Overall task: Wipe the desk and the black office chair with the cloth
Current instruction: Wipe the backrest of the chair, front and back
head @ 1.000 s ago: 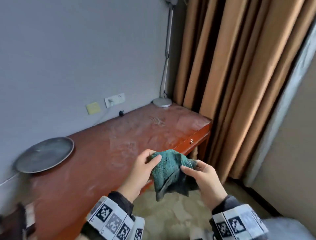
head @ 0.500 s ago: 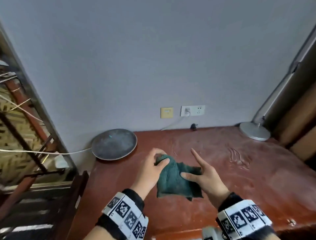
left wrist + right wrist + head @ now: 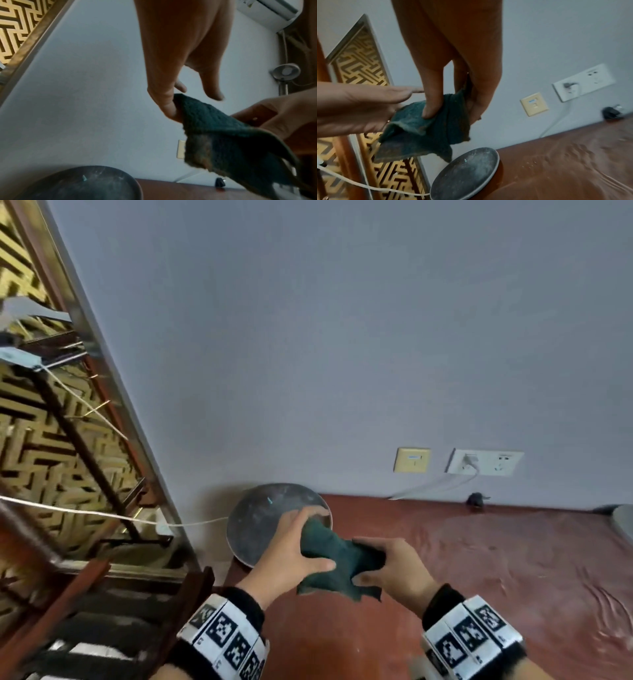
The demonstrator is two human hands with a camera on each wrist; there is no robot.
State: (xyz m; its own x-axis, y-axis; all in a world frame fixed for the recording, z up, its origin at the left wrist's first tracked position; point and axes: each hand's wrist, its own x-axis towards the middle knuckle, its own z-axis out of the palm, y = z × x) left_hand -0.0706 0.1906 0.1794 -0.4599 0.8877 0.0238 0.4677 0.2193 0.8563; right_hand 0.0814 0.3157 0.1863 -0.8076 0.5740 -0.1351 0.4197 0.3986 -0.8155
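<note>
Desk (image 3: 496, 577): reddish-brown top, glossy, coated with pale dust and streaked smear marks, heaviest toward the right. It stands against a plain grey wall (image 3: 342, 337).

Cloth (image 3: 337, 559): dark green terry, crumpled, held in the air above the left end of the desk, between both hands. Underside shows brownish soiling in the left wrist view.

Left hand (image 3: 287, 549): grips the left part of the cloth, thumb laid across its front and fingers curled over its upper edge. In the left wrist view one finger pinches the cloth's corner while two others hang free beside it.

Right hand (image 3: 394, 566): pinches the right part of the cloth between thumb and curled fingers; grip narrow, cloth bunched inside it.

Round tray (image 3: 260, 522): dark grey, dusty, flat, on the desk's back left corner, overhanging the edge, just behind the left hand.

Wall fittings: yellow switch plate (image 3: 412, 460) and white socket panel (image 3: 484, 462), side by side above the desk's rear edge. A white plug sits in the socket, its cable (image 3: 431, 486) dropping to the desk. A small black object (image 3: 476, 499) lies at the wall line below the socket.

Lamp base (image 3: 623, 525): grey disc, partly cut off at the right border.

Left of desk: metal-framed panel (image 3: 37, 446) with gold and dark geometric fretwork, a white cord (image 3: 102, 513) running across it to the tray's side.
</note>
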